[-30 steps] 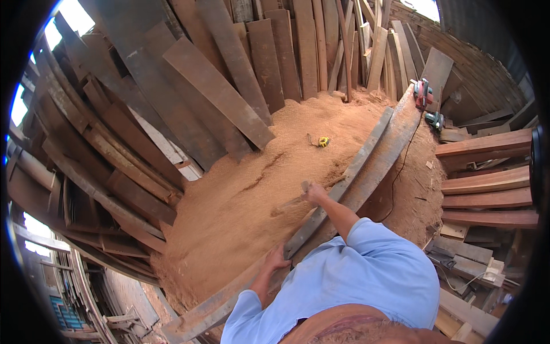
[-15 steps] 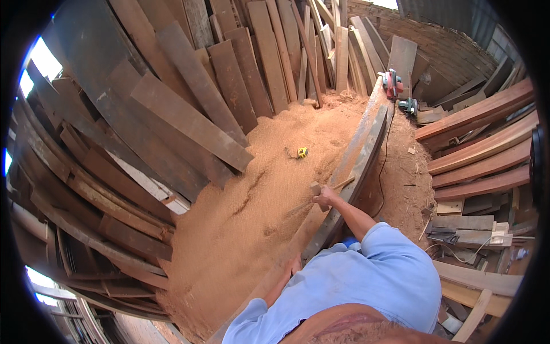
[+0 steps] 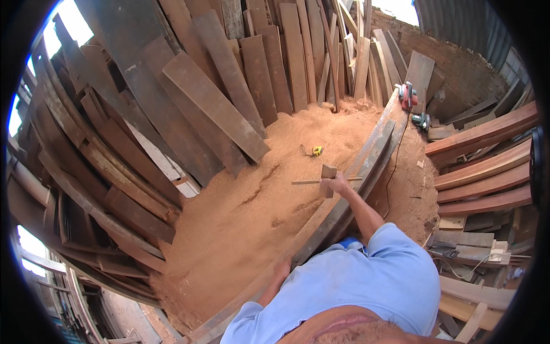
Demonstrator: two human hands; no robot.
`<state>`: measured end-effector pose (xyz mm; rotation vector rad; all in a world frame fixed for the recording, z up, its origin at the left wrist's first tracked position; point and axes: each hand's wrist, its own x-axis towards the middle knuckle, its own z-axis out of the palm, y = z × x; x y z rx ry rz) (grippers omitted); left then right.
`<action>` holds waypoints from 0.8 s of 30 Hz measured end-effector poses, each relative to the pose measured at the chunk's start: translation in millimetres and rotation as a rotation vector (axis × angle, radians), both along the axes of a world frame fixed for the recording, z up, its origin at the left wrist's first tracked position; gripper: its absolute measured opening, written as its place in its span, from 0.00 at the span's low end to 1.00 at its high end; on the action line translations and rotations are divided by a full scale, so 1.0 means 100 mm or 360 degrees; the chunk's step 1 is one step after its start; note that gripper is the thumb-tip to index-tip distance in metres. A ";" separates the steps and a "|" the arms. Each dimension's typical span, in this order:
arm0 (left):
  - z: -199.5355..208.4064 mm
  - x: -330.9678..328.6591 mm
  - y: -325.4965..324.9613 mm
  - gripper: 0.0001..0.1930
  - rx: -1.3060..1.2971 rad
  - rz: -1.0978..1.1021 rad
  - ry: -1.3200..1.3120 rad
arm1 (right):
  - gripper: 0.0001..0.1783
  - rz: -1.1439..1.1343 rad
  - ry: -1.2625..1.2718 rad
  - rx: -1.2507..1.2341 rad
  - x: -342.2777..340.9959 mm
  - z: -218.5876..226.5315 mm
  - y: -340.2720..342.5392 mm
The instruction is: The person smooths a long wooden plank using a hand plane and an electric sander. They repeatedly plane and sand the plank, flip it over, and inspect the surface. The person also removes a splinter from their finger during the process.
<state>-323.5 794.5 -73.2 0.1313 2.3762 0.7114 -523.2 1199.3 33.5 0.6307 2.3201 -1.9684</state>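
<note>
Beside the wide spread of sawdust (image 3: 229, 246), a person in a light blue shirt (image 3: 344, 281) was bending over two long timbers, a paler plank (image 3: 371, 143) and a darker grey beam (image 3: 321, 234) close along it. The right hand (image 3: 337, 184) had its fingers closed around a wooden tool (image 3: 328, 172), a thin stick crossing a small block, which looked to me like a marking gauge. The left hand (image 3: 282, 268) was resting at the paler plank, but its fingers were partly hidden, so I could not tell whether they gripped the edge or only pressed. In my judgement, the step in hand was to ready this tool beside the wood; the next move seemed to call for bringing the block squarely against an edge, with the plank held steady. As for the right fingers, the tool lay inside their grasp: the block showed above and below them, and the stick came out on both sides, its left tip over the sawdust. Whether it touched the timber, I could not tell.
</note>
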 end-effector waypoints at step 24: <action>0.90 -1.37 3.46 0.52 -0.0060 -0.0369 0.0505 | 0.31 -0.0684 0.0114 -0.0094 2.00 0.03 2.46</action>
